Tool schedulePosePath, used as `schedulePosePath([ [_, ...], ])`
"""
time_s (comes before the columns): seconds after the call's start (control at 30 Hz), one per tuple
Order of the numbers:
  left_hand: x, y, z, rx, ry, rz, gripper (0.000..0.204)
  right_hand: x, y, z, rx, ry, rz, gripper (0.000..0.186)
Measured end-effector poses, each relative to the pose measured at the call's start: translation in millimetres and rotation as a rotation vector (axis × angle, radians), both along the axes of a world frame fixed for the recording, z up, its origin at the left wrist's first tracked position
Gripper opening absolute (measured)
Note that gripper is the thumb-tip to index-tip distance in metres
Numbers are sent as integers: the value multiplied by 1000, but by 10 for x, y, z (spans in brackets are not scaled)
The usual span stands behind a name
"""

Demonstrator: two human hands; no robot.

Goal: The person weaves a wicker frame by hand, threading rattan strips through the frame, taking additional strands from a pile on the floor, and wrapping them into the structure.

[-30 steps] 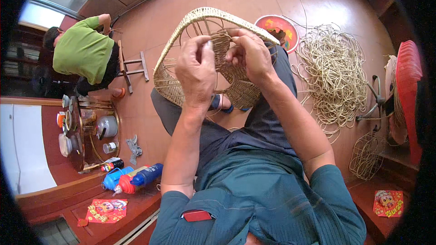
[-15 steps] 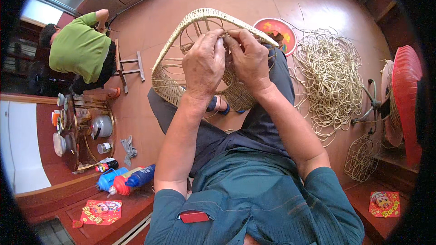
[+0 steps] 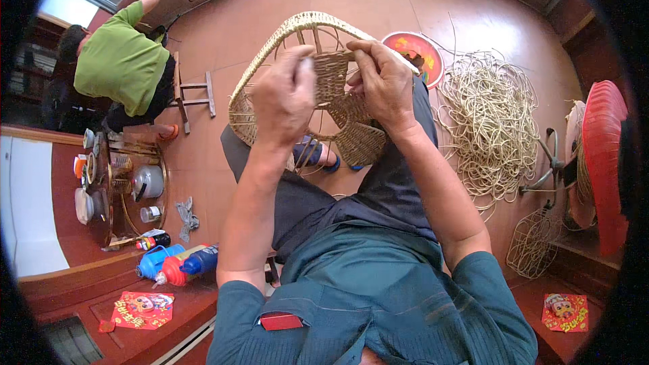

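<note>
A half-woven wicker piece (image 3: 332,81) of straw-coloured cord rests across my lap. It has a thick braided rim, a tightly woven middle panel and bare rods at the sides. My left hand (image 3: 284,98) is over its left part, fingers curled closed; its thumb is blurred and anything inside is hidden. My right hand (image 3: 388,84) pinches at the right edge of the woven panel, thumb and forefinger pressed together. Whether a loose strand runs between the hands I cannot make out.
A tangled heap of cord (image 3: 490,125) lies on the floor at right, beside a red basin (image 3: 433,61). A red chair (image 3: 604,162) stands at far right. On the left, a person in green (image 3: 122,67) sits near a wooden stool (image 3: 195,98); bottles (image 3: 177,267) lie below a rack (image 3: 135,192).
My hands have parted from close together. The left moved left and the right slightly right, exposing the woven panel between them. The person in green has raised an arm a little.
</note>
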State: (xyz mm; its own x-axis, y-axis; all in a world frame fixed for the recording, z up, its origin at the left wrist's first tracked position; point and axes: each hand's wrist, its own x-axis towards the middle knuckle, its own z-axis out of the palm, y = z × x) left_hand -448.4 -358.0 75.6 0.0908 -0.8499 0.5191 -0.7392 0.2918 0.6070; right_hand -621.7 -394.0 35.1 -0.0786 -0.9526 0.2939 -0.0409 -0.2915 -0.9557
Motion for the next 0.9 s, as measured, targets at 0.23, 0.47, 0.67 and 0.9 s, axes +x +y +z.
schedulePosePath([
  [0.23, 429, 238, -47, -74, 188, 220, 17, 65, -62, -38, -230, 181, -55, 21],
  [0.47, 473, 318, -254, -80, 191, 269, 16, 149, -83, 14, -244, 322, -170, 17],
  [0.67, 710, 336, -348, -172, 223, 350, 16, 102, -62, -24, -258, 316, -162, 15],
  [0.9, 1064, 590, -621, -125, 135, 453, 26, 21, -65, -83, -122, 213, -107, 16],
])
